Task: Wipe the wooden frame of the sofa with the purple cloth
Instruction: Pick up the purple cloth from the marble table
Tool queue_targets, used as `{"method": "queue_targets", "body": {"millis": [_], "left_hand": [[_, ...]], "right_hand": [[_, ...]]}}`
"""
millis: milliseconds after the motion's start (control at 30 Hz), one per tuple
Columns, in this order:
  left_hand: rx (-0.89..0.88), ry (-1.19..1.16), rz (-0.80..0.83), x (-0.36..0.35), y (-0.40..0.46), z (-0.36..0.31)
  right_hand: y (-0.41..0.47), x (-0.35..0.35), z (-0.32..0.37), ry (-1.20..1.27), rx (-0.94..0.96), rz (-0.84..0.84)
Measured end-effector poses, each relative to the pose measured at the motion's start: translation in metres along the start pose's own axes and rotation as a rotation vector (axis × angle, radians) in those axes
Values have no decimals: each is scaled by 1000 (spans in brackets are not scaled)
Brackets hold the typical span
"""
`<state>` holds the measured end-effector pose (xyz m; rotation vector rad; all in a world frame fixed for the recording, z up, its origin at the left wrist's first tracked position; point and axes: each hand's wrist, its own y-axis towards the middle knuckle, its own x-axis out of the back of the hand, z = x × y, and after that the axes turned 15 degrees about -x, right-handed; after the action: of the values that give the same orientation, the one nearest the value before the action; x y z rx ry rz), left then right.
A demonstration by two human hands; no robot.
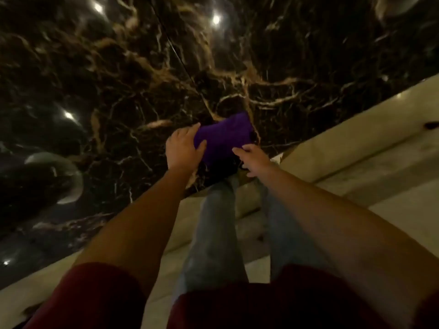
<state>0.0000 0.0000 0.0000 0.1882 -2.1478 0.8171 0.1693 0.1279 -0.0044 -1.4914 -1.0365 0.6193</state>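
Note:
A folded purple cloth (223, 136) hangs in front of me above a dark marble floor. My left hand (184, 148) grips its left edge, thumb on top of the fabric. My right hand (253, 159) touches the cloth's lower right corner with fingers spread; whether it grips is unclear. Both arms stretch forward from red sleeves. No wooden sofa frame is visible in this view.
The floor is glossy dark marble (118, 79) with tan veins and bright light reflections. A pale stone step or ledge (356, 148) runs diagonally from lower left to upper right. My legs in light jeans (213, 233) stand on it.

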Motion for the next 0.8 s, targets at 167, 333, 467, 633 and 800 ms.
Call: {"method": "queue_targets", "body": {"millis": [167, 333, 467, 633, 800], "left_hand": [[-76, 84, 178, -39, 52, -12], [1, -275, 275, -44, 55, -47], [48, -509, 112, -15, 30, -104], [171, -841, -133, 48, 14, -182], [107, -1102, -241, 140, -13, -277]], "right_hand": [[31, -14, 24, 300, -26, 16], [34, -19, 36, 510, 9, -27], [0, 13, 40, 468, 108, 45], [-80, 81, 51, 375, 305, 127], [-197, 168, 47, 313, 554, 154]]}}
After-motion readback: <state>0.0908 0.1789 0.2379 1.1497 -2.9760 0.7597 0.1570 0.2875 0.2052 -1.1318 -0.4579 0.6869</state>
